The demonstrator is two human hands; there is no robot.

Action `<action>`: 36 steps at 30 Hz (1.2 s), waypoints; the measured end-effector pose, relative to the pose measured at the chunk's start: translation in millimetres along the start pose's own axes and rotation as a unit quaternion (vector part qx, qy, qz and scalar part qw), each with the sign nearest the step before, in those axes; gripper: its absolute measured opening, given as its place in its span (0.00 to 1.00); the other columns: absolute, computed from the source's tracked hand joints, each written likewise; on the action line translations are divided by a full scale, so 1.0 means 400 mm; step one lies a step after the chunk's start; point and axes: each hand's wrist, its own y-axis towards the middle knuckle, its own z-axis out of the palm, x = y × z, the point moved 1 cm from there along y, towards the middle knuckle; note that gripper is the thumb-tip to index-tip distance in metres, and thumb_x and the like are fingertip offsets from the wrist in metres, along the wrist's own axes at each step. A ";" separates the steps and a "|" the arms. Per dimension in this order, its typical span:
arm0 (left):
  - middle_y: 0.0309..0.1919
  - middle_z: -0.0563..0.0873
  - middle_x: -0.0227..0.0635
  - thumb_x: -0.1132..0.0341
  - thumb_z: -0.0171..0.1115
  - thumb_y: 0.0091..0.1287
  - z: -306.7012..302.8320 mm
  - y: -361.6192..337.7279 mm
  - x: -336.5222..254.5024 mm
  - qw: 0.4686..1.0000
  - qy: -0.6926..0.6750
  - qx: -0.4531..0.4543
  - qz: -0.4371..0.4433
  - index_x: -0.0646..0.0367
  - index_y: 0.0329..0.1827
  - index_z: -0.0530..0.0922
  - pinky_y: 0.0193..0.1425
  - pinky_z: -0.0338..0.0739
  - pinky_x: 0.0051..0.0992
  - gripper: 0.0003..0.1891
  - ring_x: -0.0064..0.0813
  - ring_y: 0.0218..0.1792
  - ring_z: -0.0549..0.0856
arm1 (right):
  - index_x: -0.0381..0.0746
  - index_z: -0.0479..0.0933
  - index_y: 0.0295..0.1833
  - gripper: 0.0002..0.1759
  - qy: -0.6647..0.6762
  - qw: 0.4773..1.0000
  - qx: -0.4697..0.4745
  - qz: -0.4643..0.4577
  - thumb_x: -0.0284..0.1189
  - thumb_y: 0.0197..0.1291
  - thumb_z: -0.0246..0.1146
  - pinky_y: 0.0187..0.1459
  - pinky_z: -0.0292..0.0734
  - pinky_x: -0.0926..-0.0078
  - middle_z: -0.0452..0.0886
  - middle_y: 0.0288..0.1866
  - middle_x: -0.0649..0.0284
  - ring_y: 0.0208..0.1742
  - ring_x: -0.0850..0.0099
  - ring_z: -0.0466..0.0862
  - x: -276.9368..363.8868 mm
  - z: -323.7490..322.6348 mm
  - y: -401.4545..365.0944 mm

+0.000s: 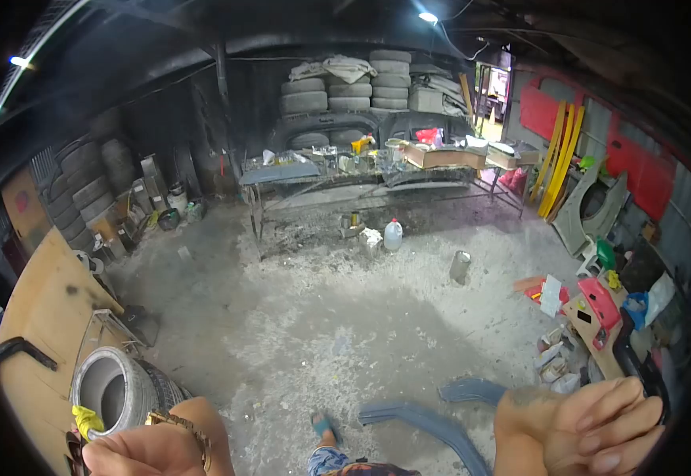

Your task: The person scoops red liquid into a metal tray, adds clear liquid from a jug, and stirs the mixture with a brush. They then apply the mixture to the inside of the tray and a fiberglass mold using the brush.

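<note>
My left hand (pixel 143 450) is low at the left, a gold-coloured bracelet or watch (pixel 185 432) on its wrist. Its fingers are mostly cut off by the bottom of the view. A crumpled yellow cloth-like piece (pixel 86 422) shows just above it, overlapping the rim of a pale dusty tyre (pixel 111 389); I cannot tell whether the hand touches it. At the lower right, my right hand (pixel 603 432) is raised with its fingers curled in and nothing visible in them. Two curved grey-blue panels (pixel 417 420) lie on the floor left of that wrist.
Across the back stands a long workbench (pixel 282 172) loaded with cans and boxes, stacked tyres (pixel 349 95) behind it. A clear jug (pixel 393 236) and a metal can (pixel 460 267) are on the worn concrete floor. Red panels (pixel 639 163) lean along the right wall, a tan board (pixel 48 317) at left.
</note>
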 end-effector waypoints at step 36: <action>0.41 0.88 0.43 0.60 0.58 0.69 -0.070 -2.629 1.025 -0.014 -0.056 0.647 -0.760 0.56 0.43 0.85 0.45 0.79 0.37 0.11 0.42 0.41 0.87 | 0.42 0.77 0.60 0.26 -0.174 0.270 0.382 0.866 0.46 0.61 0.61 0.61 0.73 0.57 0.81 0.56 0.48 0.58 0.51 0.80 -2.045 -0.519 -1.962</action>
